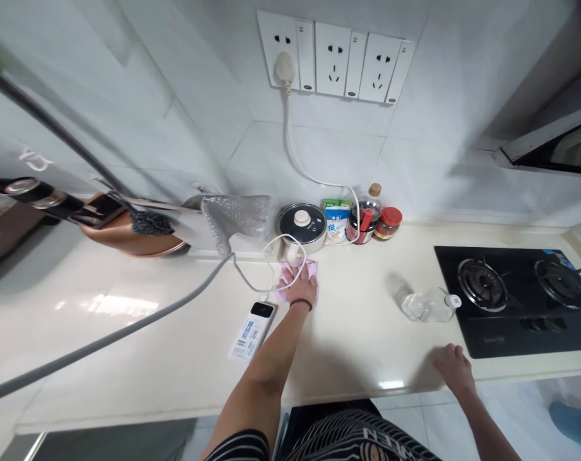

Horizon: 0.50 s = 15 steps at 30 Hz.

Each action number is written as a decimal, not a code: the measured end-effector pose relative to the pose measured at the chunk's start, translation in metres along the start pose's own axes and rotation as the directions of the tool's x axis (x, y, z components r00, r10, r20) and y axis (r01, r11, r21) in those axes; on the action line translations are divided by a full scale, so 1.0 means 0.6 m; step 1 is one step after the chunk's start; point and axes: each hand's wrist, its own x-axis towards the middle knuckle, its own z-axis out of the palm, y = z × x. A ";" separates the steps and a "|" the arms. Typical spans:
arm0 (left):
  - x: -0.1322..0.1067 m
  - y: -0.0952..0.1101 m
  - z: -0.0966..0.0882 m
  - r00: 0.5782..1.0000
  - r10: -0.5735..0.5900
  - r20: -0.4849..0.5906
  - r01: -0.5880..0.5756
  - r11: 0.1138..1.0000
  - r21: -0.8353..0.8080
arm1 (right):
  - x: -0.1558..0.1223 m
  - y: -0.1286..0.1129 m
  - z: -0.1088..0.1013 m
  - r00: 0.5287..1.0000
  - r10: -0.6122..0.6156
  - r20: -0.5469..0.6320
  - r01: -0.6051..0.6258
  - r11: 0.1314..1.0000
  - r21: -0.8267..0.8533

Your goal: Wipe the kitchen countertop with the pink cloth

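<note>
Left arm (266, 374) stretched forward, left hand (298, 286) palm-down, flat; right hand (455, 369) nearer body, loosely half-curled.

The single view looked out from the person's head, facing forward and steeply down across the bench (357, 301). It sat above the striped shirt (319, 442), which showed along the bottom edge, with the arms (266, 371) running in from below. The wide lens reached up to the wall sockets (341, 61), right to the stove (487, 330) and down to the floor (444, 422). The hands (298, 283) stood at middle range, small in the frame.
</note>
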 end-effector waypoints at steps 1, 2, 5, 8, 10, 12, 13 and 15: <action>-0.005 0.014 0.007 1.000 0.009 0.001 -0.009 1.000 0.001 | 0.000 0.000 0.003 1.000 0.010 0.003 -0.010 1.000 0.014; -0.015 0.032 0.016 0.999 0.040 0.013 -0.040 0.999 0.003 | 0.000 0.000 0.006 0.999 0.034 -0.002 -0.034 0.999 0.031; -0.060 0.101 0.055 0.966 0.241 0.089 -0.242 0.970 0.001 | 0.000 -0.006 0.007 0.991 0.125 -0.039 -0.120 0.987 0.107; -0.109 0.174 0.099 0.869 0.468 0.159 -0.467 0.883 -0.046 | 0.000 -0.013 0.001 0.987 0.154 -0.050 -0.143 0.975 0.169; -0.129 0.218 0.123 0.784 0.595 0.176 -0.589 0.803 -0.093 | 0.000 -0.015 -0.001 0.985 0.166 -0.055 -0.153 0.969 0.193; -0.132 0.256 0.137 0.715 0.675 0.180 -0.664 0.737 -0.126 | -0.001 -0.015 0.000 0.984 0.168 -0.061 -0.152 0.966 0.208; -0.126 0.274 0.141 0.695 0.695 0.183 -0.683 0.718 -0.135 | -0.001 -0.014 0.003 0.984 0.169 -0.061 -0.152 0.965 0.215; -0.103 0.310 0.140 0.675 0.712 0.196 -0.698 0.701 -0.143 | -0.002 -0.012 0.012 0.983 0.176 -0.060 -0.157 0.960 0.231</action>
